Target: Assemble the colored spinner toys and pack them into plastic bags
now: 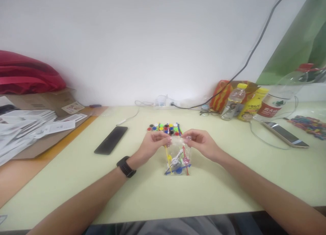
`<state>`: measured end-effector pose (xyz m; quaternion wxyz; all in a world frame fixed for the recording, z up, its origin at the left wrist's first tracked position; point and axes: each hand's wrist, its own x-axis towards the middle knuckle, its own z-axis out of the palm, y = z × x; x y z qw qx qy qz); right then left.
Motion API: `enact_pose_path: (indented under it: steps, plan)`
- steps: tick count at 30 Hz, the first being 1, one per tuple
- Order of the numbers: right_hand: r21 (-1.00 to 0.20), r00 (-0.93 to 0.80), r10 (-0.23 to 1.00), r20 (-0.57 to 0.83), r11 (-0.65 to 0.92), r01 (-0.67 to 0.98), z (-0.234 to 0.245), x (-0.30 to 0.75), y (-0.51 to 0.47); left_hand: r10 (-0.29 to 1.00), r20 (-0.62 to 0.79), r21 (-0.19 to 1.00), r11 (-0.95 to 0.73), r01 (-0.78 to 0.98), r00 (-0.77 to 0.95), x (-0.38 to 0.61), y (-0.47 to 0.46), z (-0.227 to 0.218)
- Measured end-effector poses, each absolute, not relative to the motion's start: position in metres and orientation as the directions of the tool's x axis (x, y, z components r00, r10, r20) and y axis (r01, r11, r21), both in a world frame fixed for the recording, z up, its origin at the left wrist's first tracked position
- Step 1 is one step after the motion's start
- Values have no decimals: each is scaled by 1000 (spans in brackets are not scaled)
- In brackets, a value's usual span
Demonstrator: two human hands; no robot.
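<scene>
Between my two hands hangs a clear plastic bag [177, 162], its top edge pinched at both corners. Inside it lie thin plastic sticks and small round pieces in yellow, white, red and blue. My left hand [156, 142], with a black watch [126, 167] at the wrist, grips the bag's upper left corner. The upper right corner is held by my right hand [200, 142]. Just beyond the bag, rows of small coloured discs [166, 128] and a few sticks lie on the pale table [142, 197], partly hidden by my fingers and the bag.
A black phone [111, 140] lies to the left, another phone [285, 134] to the right. Bottles [233, 102] stand at the back right near a heap of coloured pieces [309, 125]. Papers [38, 126] and a cardboard box [43, 99] fill the left side.
</scene>
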<state>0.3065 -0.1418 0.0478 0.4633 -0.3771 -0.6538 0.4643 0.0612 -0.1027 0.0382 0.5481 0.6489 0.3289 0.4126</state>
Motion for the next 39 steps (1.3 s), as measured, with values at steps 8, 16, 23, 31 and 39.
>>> enact_pose_path:
  steps: [8, 16, 23, 31, 39]
  plan:
    - [-963, -254, 933, 254, 268, 21, 48, 309, -141, 879, 183, 980, -199, -11, 440, 61, -103, 41]
    - [-974, -297, 945, 139, 185, 134, 50, 303, -142, 866, 163, 984, -176, -17, 472, 66, -109, 40]
    - [-982, -335, 936, 109, 153, 110, 49, 302, -143, 862, 106, 994, -94, -49, 496, 66, -109, 40]
    - [-986, -371, 924, 90, 136, 99, 46, 299, -145, 815, 161, 984, -177, -26, 557, 68, -109, 38]
    - [-973, -375, 918, 131, 191, 127, 50, 294, -149, 800, 133, 977, -204, 56, 586, 68, -112, 40]
